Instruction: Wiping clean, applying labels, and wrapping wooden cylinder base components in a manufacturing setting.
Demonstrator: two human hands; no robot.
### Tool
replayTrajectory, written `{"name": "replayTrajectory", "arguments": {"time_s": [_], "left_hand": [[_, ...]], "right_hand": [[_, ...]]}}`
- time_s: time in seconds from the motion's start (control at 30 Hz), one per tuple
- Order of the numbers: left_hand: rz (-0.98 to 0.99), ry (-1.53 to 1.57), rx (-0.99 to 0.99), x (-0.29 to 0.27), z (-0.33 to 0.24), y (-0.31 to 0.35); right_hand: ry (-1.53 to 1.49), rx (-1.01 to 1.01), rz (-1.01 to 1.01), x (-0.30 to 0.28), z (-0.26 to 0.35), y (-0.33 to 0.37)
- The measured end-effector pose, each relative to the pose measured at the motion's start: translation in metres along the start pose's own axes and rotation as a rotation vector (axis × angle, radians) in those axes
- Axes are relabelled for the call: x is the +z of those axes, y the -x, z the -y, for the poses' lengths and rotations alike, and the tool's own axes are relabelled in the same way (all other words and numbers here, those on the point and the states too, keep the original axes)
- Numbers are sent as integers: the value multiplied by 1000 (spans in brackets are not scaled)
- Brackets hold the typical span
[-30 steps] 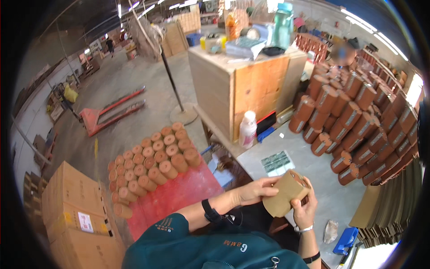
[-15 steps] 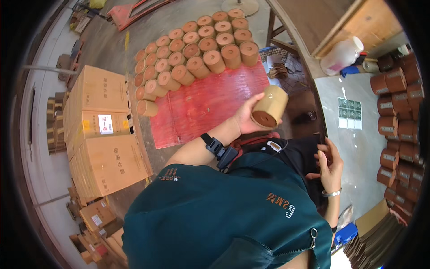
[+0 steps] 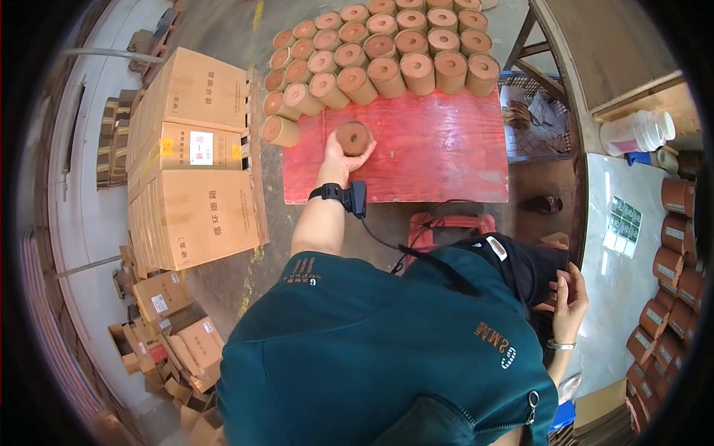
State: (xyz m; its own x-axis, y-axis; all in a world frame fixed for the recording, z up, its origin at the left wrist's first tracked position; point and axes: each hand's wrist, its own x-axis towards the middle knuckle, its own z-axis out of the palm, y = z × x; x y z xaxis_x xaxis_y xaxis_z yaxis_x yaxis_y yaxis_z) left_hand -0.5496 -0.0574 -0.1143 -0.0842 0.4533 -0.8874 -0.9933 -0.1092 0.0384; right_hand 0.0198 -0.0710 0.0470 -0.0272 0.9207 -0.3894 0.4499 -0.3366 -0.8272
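My left hand (image 3: 349, 157) is closed round a cylinder (image 3: 352, 138) with a tan side and a reddish-brown round top that has a small hole in its middle. It is held upright over the near left part of a red board (image 3: 416, 149). Rows of similar cylinders (image 3: 384, 70) stand close together along the board's far side, with a single one (image 3: 280, 131) at the near left end of the rows. My right hand (image 3: 569, 305) hangs by the table edge beside my dark trousers, its fingers loosely bent and apart, with nothing visible in them.
Stacked cartons (image 3: 208, 215) stand on a pallet to the left. A red stool (image 3: 476, 223) is between me and the board. On the right, a grey table (image 3: 602, 312) carries a white jug (image 3: 636, 134) and stacked brown cylinders (image 3: 673, 234). A blue crate (image 3: 550, 149) sits under its frame.
My left hand has carried the cylinder left and out over the board, turning its reddish end from facing down to facing up. My right hand's fingers have drawn closer together. The view has shifted.
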Motion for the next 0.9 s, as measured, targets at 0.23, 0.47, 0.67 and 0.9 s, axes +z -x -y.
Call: {"name": "replayTrajectory", "arguments": {"time_s": [0.23,0.47,0.67,0.9], "left_hand": [[80,-73,503,-19,25,-6],[-66,53,687,-45,-1,-53],[-149,133,754,-42,-72,-34],[-314,-1719,1423,-26,-54,-29]], "right_hand": [[69,-55,-27,4,7,-4],[123,-2,25,11,16,1],[97,-99,44,21,5,0],[159,-126,-79,13,16,15]]}}
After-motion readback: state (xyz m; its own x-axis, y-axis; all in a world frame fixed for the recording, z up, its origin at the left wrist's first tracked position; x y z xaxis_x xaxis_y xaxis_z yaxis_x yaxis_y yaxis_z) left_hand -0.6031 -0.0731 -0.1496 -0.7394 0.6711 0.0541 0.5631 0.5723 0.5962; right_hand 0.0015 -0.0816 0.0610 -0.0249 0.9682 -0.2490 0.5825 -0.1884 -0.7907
